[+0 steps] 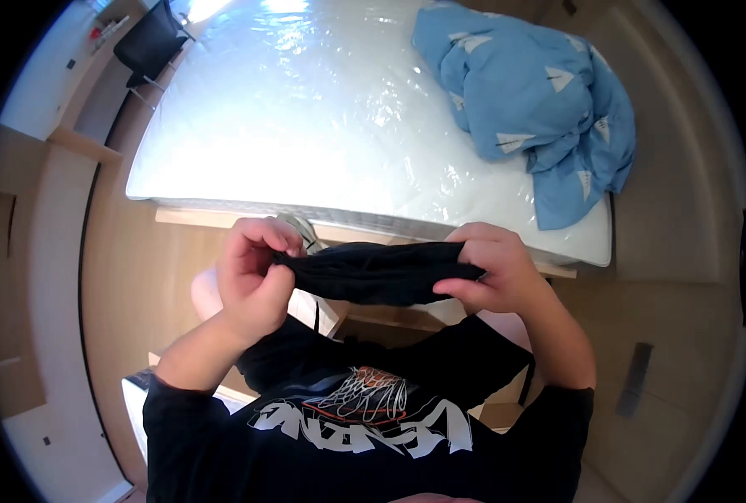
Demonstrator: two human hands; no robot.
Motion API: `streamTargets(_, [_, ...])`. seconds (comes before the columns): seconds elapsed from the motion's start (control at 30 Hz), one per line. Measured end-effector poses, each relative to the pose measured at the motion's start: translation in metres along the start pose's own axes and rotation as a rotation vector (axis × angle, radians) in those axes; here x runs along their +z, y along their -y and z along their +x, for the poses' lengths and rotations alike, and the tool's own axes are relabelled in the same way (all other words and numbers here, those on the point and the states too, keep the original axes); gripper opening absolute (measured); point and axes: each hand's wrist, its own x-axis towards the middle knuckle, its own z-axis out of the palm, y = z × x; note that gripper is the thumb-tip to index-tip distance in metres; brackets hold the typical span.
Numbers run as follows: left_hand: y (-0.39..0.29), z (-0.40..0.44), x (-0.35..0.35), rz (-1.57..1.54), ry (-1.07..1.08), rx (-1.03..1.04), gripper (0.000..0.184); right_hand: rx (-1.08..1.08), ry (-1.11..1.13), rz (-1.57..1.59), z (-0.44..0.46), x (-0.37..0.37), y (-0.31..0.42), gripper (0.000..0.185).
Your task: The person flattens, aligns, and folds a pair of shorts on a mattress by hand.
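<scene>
A black piece of cloth (373, 272), gathered into a narrow band, stretches between my two hands above my lap. My left hand (258, 272) pinches its left end between thumb and fingers. At the other end, my right hand (492, 267) grips the cloth with the thumb below and the fingers on top. The folds hide what kind of garment or fabric it is. Both hands are level, in front of the near edge of the bed.
Ahead stands a mattress (306, 126) in shiny clear plastic. A bunched blue quilt (524, 92) with white shapes lies on its right side. A dark chair (149, 44) is at the far left, and a cabinet with a dark handle (635, 379) at the right.
</scene>
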Motion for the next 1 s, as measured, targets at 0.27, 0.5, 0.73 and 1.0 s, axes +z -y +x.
streamTargets(0.27, [-0.044, 0.013, 0.009, -0.138, -0.082, 0.184, 0.033, -0.143, -0.269, -0.635, 0.023, -0.024, 0.088, 0.041])
streamTargets(0.5, [-0.112, 0.005, 0.002, 0.555, 0.08, 0.495, 0.036, -0.343, -0.273, -0.837, 0.03, -0.045, 0.172, 0.037])
streamTargets(0.73, [-0.155, -0.003, -0.004, 1.177, 0.116, 0.766, 0.02, -0.283, -0.158, -0.768, 0.032, -0.046, 0.228, 0.028])
streamTargets(1.0, [-0.208, -0.019, -0.011, 1.18, 0.513, 0.466, 0.026, -0.207, -0.221, -0.504, 0.041, -0.047, 0.243, 0.024])
